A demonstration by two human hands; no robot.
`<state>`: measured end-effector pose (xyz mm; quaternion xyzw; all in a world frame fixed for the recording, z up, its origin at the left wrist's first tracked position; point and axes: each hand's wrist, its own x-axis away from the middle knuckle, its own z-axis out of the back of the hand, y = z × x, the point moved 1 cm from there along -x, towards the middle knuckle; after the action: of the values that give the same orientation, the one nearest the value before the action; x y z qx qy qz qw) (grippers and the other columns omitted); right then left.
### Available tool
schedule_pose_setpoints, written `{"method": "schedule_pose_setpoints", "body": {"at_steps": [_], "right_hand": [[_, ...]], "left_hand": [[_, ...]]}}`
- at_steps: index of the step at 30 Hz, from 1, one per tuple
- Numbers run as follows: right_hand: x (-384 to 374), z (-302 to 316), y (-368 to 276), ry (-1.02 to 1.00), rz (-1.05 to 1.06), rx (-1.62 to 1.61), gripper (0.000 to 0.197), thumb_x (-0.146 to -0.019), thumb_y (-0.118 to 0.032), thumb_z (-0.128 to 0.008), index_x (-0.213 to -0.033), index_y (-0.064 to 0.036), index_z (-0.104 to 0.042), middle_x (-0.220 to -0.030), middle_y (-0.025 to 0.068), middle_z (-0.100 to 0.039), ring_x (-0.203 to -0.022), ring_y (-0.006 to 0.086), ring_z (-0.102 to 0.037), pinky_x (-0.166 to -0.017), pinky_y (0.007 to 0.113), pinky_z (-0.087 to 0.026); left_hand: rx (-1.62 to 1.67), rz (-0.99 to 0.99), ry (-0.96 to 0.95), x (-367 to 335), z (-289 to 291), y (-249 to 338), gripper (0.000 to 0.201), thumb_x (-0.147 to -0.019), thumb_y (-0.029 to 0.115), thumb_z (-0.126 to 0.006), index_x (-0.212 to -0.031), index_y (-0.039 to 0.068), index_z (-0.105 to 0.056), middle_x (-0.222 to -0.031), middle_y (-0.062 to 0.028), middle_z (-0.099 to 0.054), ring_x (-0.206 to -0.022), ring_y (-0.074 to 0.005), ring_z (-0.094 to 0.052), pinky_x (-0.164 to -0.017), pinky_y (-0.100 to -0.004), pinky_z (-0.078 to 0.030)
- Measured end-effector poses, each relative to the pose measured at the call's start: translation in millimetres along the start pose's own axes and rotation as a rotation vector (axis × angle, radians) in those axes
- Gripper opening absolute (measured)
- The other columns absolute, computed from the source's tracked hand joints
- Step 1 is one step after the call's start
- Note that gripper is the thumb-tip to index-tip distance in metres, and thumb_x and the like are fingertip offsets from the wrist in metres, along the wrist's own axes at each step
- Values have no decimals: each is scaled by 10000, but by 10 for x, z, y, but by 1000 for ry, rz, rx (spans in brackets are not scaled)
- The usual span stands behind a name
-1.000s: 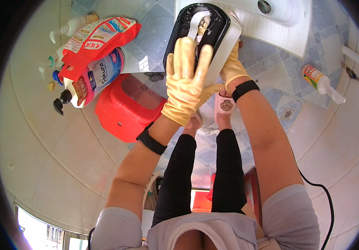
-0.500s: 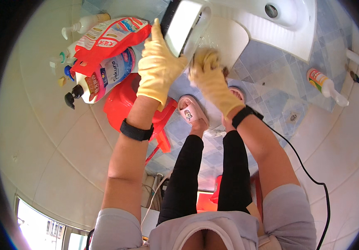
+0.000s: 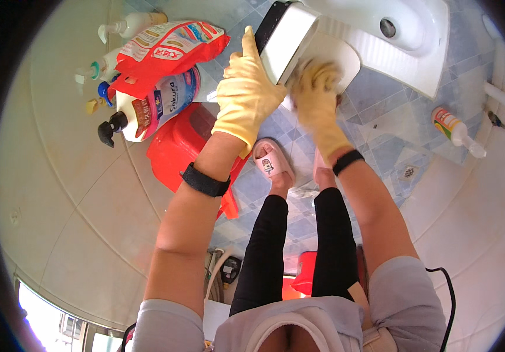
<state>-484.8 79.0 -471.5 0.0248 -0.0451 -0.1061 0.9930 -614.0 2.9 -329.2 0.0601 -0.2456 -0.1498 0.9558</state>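
My left hand (image 3: 245,100), in a yellow rubber glove, grips the near end of a white rectangular box (image 3: 290,41) with a black edge, held tilted. Its thumb and fingers are wrapped round the box's side. Close by on the right is my right hand (image 3: 318,97), gloved alike and smeared by motion. Its fingers curl round something dark and brownish that I cannot make out, against the box's right side. Under the hands lies a flat white panel (image 3: 346,61) with a rounded end.
A white squat toilet (image 3: 419,32) is set in the blue tiled floor at the far right. A spray bottle (image 3: 449,125) lies to its right. On the left, a red bag (image 3: 170,50) and a pump bottle (image 3: 158,105) stand beside a red stool (image 3: 173,146). Pink slippers (image 3: 273,161) are on my feet.
Both hands and the white box appear shifted slightly right, along with the whole view. My right hand has moved a little along the box's side, still blurred.
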Motion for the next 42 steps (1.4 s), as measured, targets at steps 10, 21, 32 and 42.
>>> {"method": "schedule_pose_setpoints", "body": {"at_steps": [10, 21, 32, 42], "right_hand": [[-492, -103, 986, -11, -172, -294, 611, -819, -295, -643, -1395, -165, -487, -1536, 159, -321, -1371, 347, -371, -1057, 530, -393], [-67, 556, 527, -380, 32, -650, 578, -763, -165, -729, -1314, -223, -564, -1332, 58, -550, -1234, 331, -509, -977, 396, -487], [-648, 238, 10, -318, -326, -412, 583, -730, -213, -773, -1269, -93, -585, -1311, 126, -572, -1194, 324, -559, -929, 406, -514], [-968, 85, 531, -53, -59, -515, 416, -780, -241, -700, -1147, -61, -622, -1142, 161, -648, -955, 380, -638, -829, 461, -523]], "left_hand": [[45, -55, 20, -41, -30, -14, 1056, -665, 280, -783, -1505, 54, -185, -1140, -303, -572, -992, -425, -637, -860, -437, -537], [112, -137, 62, -12, -38, -151, 1076, -730, 505, -772, -1482, -24, -215, -1133, -323, -590, -990, -430, -636, -850, -434, -529], [56, -106, 85, -23, -64, 37, 1064, -713, 472, -784, -1488, 6, -223, -1126, -318, -589, -969, -439, -639, -823, -459, -542], [59, -122, 86, -6, -118, -21, 1091, -687, 469, -800, -1498, 37, -210, -1113, -282, -583, -974, -415, -642, -799, -458, -559]]}}
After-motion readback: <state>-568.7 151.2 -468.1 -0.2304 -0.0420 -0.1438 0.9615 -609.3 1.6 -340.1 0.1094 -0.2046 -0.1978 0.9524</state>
